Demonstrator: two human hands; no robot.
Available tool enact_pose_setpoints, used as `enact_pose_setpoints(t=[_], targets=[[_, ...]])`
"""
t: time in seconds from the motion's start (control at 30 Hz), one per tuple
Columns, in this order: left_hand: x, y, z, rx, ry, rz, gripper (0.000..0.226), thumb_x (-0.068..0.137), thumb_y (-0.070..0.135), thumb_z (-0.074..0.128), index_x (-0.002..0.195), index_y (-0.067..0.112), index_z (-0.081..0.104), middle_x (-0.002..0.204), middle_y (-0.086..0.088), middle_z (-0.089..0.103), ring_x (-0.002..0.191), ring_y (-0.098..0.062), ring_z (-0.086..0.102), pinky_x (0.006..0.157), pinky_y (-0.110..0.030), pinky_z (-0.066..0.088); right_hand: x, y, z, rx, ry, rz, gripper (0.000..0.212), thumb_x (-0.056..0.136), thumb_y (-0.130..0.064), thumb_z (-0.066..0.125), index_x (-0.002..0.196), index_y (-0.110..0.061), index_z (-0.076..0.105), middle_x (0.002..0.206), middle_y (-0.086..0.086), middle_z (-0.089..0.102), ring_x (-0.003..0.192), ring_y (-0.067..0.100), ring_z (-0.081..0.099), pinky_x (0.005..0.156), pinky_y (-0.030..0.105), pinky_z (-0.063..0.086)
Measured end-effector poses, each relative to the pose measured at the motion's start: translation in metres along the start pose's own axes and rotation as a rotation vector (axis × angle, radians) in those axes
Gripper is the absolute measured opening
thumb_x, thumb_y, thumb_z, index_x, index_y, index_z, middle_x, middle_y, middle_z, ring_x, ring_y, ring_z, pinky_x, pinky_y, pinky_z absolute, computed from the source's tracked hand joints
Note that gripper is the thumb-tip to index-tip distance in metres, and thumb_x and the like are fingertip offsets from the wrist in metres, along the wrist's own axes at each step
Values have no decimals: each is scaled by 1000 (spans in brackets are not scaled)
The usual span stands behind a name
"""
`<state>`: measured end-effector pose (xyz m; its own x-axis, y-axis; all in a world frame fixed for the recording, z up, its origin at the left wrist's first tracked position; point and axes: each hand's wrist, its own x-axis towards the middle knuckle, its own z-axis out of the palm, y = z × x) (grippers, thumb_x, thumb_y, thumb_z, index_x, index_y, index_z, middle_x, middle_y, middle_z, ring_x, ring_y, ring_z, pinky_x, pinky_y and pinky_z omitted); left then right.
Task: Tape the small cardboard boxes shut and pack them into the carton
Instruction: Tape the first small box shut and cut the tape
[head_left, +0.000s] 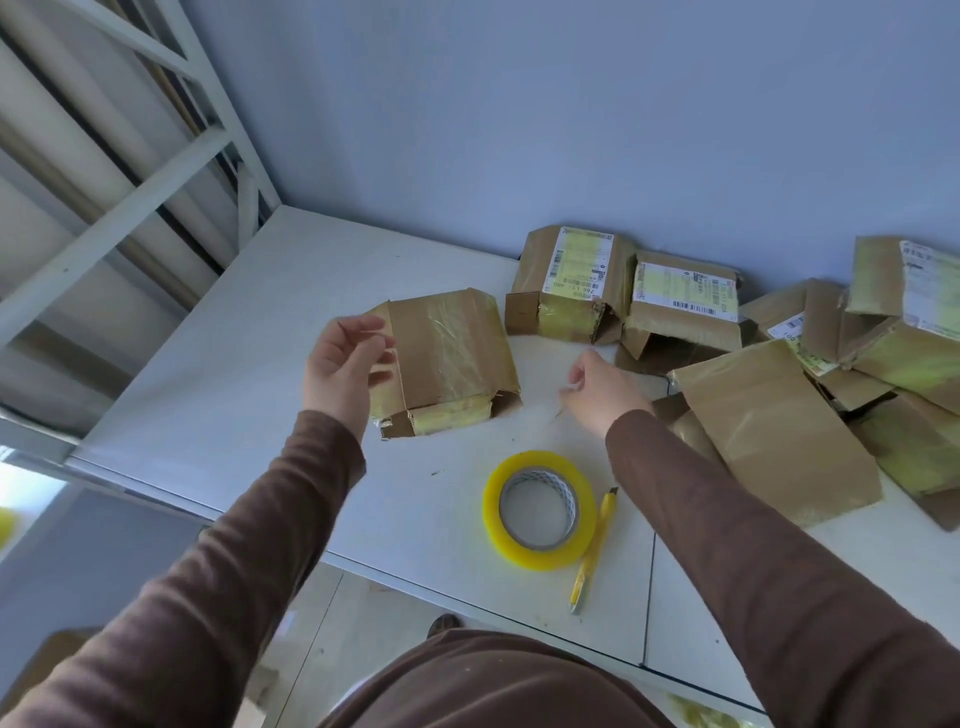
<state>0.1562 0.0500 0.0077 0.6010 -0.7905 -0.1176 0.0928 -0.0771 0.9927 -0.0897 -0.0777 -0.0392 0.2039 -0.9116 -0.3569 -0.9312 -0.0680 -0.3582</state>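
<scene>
Tape roll (540, 510): flat on the worktop (249, 364), a yellow cutter (593, 552) just beside it.
Left hand (347, 359): fingers loosely open, at the left edge of a taped small box (451, 358).
Right hand (602, 388): fingertips pinched together; cannot tell what they hold.
Other boxes (675, 301): piled at the right.

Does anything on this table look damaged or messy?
Yes. The small box by the left hand has a torn, crumpled near corner. The boxes at right lie in a loose heap, tilted, some with flaps open. The tape roll and yellow knife look fine.
</scene>
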Motion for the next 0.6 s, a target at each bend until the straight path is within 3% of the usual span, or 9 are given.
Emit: enact_pose_setpoints(t=[0.07,0.13,0.2,0.3,0.37,0.47,0.6], targets=[[29,-1,-2,135,6,70,20,95,3,55,110,14,63,98,-3,68,90,-17,63,85,-35,54,-20,-22,-6,442,39,-26,14,103,-17,45,113,-23,52,100,4,65,82,22,63,69,35,50],[59,-1,4,384,-39,142,28,97,11,59,123,20,62,119,-1,67,111,-15,61,101,-33,49,-54,-52,-5,1101,-116,110,30,103,-3,44,127,-19,48,104,14,64,72,21,61,55,33,52],[86,-2,15,708,-178,202,44,97,23,63,140,25,56,140,0,59,131,-18,51,111,-32,38,-84,-75,12,1447,-325,301,36,102,-3,51,136,-13,46,111,12,60,87,25,62,63,37,58],[103,0,31,1033,-395,72,62,92,49,66,149,37,47,151,1,52,139,-27,46,117,-41,36,-89,-100,34,1379,-387,345,43,102,-16,57,143,-10,44,136,11,54,118,27,53,98,41,49],[104,4,30,1068,-364,-27,63,87,58,69,145,39,52,145,2,57,131,-27,53,112,-40,42,-70,-112,38,1340,-277,299,55,102,-21,56,152,-16,34,146,5,51,121,22,52,105,36,40],[93,4,12,901,-320,-149,64,81,62,73,137,35,61,123,0,67,108,-25,65,98,-39,52,-38,-121,41,1305,-107,277,66,102,-34,55,159,-23,22,147,4,50,126,24,55,111,43,43],[72,-22,-7,408,-293,-450,59,89,65,62,123,17,66,102,-5,75,89,-25,72,86,-40,59,-24,-123,50,1204,-97,234,76,105,-55,41,164,-27,3,169,1,19,152,24,29,124,43,27]])
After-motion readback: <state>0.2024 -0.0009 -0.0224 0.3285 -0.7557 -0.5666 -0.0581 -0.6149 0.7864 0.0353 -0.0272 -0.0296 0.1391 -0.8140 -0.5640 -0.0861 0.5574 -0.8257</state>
